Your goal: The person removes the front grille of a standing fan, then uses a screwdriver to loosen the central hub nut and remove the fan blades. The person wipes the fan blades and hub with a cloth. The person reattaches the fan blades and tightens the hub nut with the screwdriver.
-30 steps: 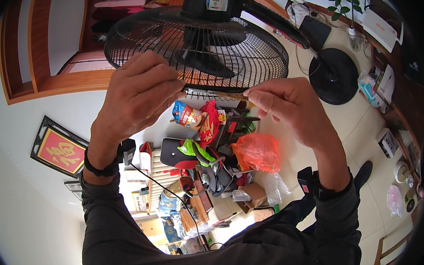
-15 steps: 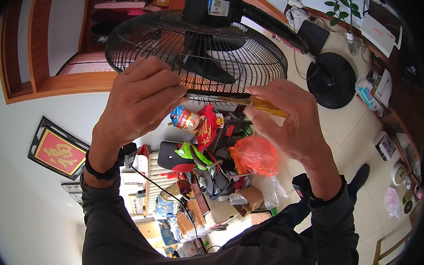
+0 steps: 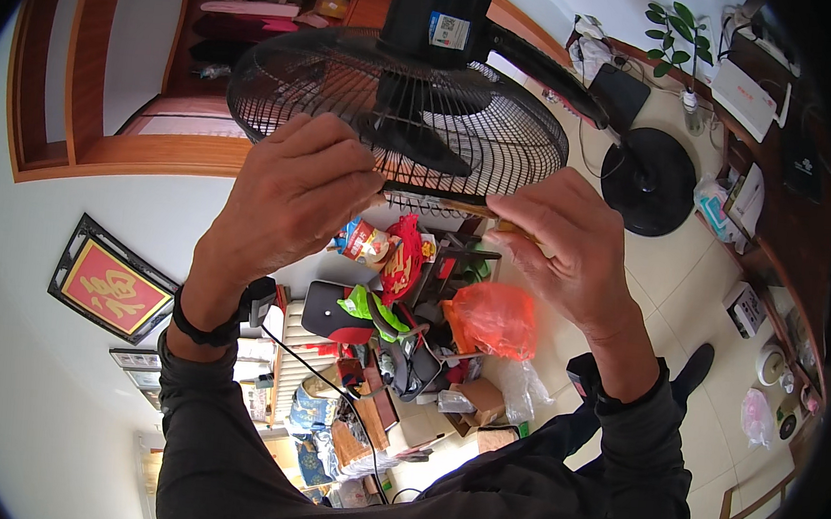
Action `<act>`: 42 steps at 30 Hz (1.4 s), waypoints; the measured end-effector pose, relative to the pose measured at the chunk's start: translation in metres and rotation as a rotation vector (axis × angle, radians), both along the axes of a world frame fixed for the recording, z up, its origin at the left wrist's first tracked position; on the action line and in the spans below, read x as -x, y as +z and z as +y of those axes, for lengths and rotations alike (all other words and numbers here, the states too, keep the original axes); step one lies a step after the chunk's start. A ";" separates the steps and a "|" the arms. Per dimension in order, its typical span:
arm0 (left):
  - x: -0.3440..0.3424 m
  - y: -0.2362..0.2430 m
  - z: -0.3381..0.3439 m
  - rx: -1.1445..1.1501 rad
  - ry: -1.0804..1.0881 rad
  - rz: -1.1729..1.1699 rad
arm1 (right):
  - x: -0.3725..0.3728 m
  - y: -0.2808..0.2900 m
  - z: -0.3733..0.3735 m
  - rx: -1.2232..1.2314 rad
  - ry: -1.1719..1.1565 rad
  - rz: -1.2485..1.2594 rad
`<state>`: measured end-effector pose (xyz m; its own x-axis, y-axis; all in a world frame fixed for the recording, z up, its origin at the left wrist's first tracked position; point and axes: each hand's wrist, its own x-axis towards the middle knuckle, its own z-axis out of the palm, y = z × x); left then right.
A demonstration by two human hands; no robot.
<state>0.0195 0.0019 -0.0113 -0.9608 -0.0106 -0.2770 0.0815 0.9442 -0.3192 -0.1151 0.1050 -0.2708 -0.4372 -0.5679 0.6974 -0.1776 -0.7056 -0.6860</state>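
A black pedestal fan [image 3: 434, 29] tilts across the top of the view, the rim of its wire grille [image 3: 435, 193] toward me. My left hand [image 3: 294, 191] is closed at the left part of that rim, fingertips pinched on it; what lies beneath them is hidden. Along the rim's underside runs a thin screwdriver [image 3: 518, 231] with a yellow handle. Around that handle my right hand [image 3: 564, 257] is closed, covering most of it. The blades show dimly through the wires.
The fan's round base [image 3: 648, 185] stands on the tiled floor at right, near a dark desk [image 3: 780, 210]. Below my hands are a red plastic bag [image 3: 496, 320], a cardboard box [image 3: 481, 398] and piled goods. A wooden cabinet [image 3: 85, 58] stands at left.
My right hand has closed further over the yellow handle, hiding more of it. The whole view has shifted slightly, with the fan now a little lower and to the right.
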 end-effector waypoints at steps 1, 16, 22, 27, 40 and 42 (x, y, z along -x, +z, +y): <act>0.000 0.000 0.000 0.006 -0.002 -0.004 | -0.001 0.001 0.002 -0.034 0.035 -0.052; 0.004 0.000 0.002 0.001 0.013 -0.010 | -0.001 0.000 -0.001 0.090 -0.248 0.149; 0.003 0.001 0.001 0.008 0.014 -0.001 | -0.009 0.006 0.008 -0.081 -0.125 0.013; 0.003 -0.001 0.000 0.001 0.003 0.003 | -0.005 -0.001 0.002 -0.167 0.165 -0.108; 0.007 0.000 0.001 -0.015 0.003 0.003 | -0.008 0.009 0.003 -0.045 -0.170 0.054; 0.008 0.000 0.002 -0.026 -0.004 0.009 | -0.008 0.011 0.006 -0.090 -0.121 0.045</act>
